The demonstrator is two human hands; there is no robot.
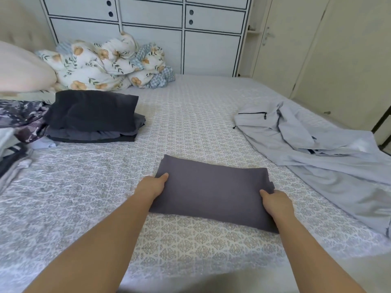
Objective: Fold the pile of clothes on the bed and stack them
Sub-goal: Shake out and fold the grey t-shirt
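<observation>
White cupboard doors [182, 28] close off the far side of the room, and the patterned bedspread [190, 123] runs from them down to me. Near its front edge lies the dark grey garment [213, 193], already folded into a flat rectangle, and I have a hand at each short end. My left hand [153, 187] grips the left end, thumb lying on top and the fingers tucked out of sight beneath. My right hand [275, 203] does the same on the right end, thumb on the cloth, fingers hidden underneath. Both hands pinch the fabric rather than press it flat.

I judge the folding of this piece to be done and the step in hand to be the lift. The stack of folded dark clothes [93, 117] sits well apart, up and to my left, with a jumble of patterned and striped clothes [19, 127] beyond it at the bed's left edge. The next move calls for raising both ends level so the folds do not slide open, carrying the piece across and laying it squarely on that stack.

After that, the light grey jacket [306, 140] is waiting, spread loose and unfolded on the right side of the bed. A crumpled floral duvet [105, 62] and a pillow [23, 68] lie at the head.
</observation>
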